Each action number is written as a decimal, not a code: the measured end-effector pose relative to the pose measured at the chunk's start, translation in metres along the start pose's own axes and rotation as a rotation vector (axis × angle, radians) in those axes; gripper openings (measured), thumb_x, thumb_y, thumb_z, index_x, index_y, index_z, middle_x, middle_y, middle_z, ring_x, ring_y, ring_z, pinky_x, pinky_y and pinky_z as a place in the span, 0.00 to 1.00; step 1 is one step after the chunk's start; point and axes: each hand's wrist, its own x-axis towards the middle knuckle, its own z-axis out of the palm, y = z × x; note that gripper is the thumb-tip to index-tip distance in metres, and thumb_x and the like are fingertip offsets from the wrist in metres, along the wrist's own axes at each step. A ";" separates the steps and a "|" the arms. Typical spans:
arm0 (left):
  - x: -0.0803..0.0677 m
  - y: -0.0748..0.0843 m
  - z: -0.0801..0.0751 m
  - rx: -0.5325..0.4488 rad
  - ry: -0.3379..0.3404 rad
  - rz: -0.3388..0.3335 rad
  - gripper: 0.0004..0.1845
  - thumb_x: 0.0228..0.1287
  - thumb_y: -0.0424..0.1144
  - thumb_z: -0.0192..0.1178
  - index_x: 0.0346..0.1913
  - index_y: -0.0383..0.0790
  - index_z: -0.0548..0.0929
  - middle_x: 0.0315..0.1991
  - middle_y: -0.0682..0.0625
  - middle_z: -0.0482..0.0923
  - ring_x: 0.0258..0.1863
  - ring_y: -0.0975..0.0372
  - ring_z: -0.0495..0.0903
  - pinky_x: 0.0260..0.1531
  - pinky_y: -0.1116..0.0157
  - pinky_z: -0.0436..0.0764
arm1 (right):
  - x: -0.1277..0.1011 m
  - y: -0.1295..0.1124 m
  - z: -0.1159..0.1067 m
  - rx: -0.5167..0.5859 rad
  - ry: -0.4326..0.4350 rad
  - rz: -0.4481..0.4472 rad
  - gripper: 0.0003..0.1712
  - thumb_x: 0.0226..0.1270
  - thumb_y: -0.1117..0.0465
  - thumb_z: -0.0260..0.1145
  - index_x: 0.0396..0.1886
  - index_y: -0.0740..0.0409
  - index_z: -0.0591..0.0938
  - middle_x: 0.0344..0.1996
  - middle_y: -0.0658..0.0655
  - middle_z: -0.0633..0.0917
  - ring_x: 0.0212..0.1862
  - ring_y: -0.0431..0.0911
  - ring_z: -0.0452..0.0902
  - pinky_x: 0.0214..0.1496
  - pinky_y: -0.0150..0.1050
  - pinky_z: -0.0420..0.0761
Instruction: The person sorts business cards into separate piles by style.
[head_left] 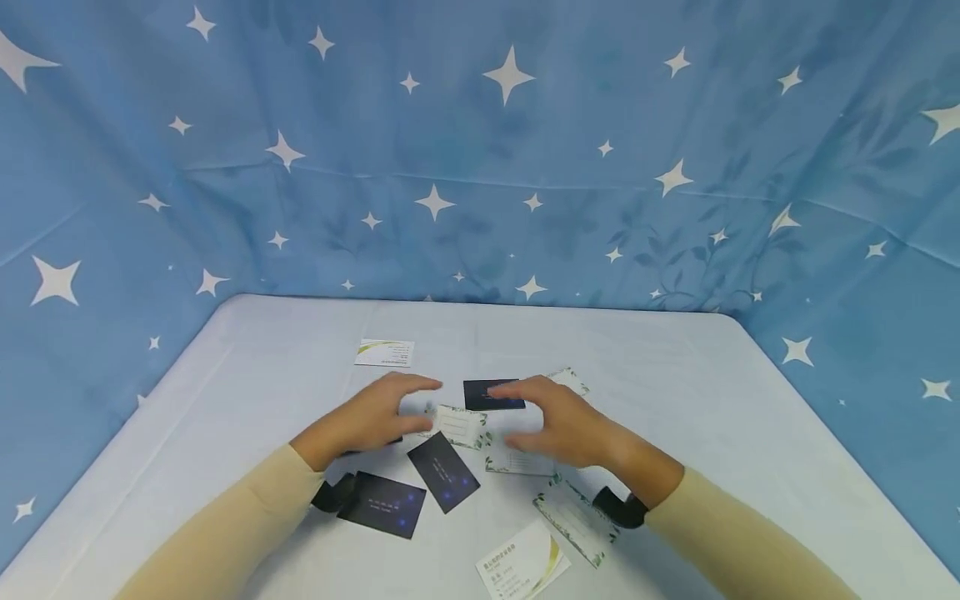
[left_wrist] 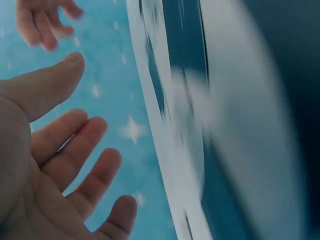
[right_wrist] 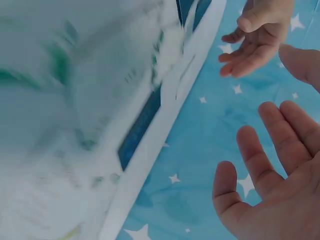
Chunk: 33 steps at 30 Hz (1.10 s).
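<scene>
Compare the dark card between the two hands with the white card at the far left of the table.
The dark card is navy with faint print; the white card is pale with a green swoosh. The dark card lies partly under the right hand fingertips, among other cards; the white card lies alone, farther back, beyond the left hand. Both lie flat and look alike in size.

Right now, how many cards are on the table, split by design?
Dark cards: 3
Leaf-bordered cards: 4
Green-swoosh cards: 2
Total: 9. A dark sliver under the left hand may be another.
</scene>
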 end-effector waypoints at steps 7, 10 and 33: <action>-0.016 0.038 0.029 -0.081 -0.088 0.026 0.28 0.65 0.43 0.69 0.66 0.39 0.77 0.64 0.46 0.74 0.66 0.49 0.69 0.62 0.45 0.68 | -0.044 0.001 0.012 0.065 -0.094 0.033 0.37 0.59 0.53 0.77 0.68 0.50 0.77 0.62 0.45 0.76 0.64 0.46 0.70 0.63 0.54 0.71; -0.025 0.050 0.040 -0.089 -0.096 0.036 0.28 0.63 0.46 0.70 0.64 0.41 0.79 0.61 0.49 0.77 0.63 0.52 0.72 0.60 0.47 0.70 | -0.058 0.000 0.020 0.032 -0.161 0.033 0.37 0.57 0.49 0.78 0.67 0.48 0.78 0.60 0.39 0.77 0.62 0.42 0.70 0.63 0.50 0.71; -0.054 0.078 0.066 -0.127 -0.150 0.064 0.30 0.58 0.53 0.72 0.61 0.44 0.81 0.54 0.57 0.79 0.55 0.65 0.74 0.55 0.60 0.74 | -0.081 -0.002 0.042 -0.277 -0.190 -0.160 0.27 0.56 0.45 0.77 0.56 0.43 0.82 0.49 0.33 0.80 0.50 0.36 0.67 0.55 0.41 0.67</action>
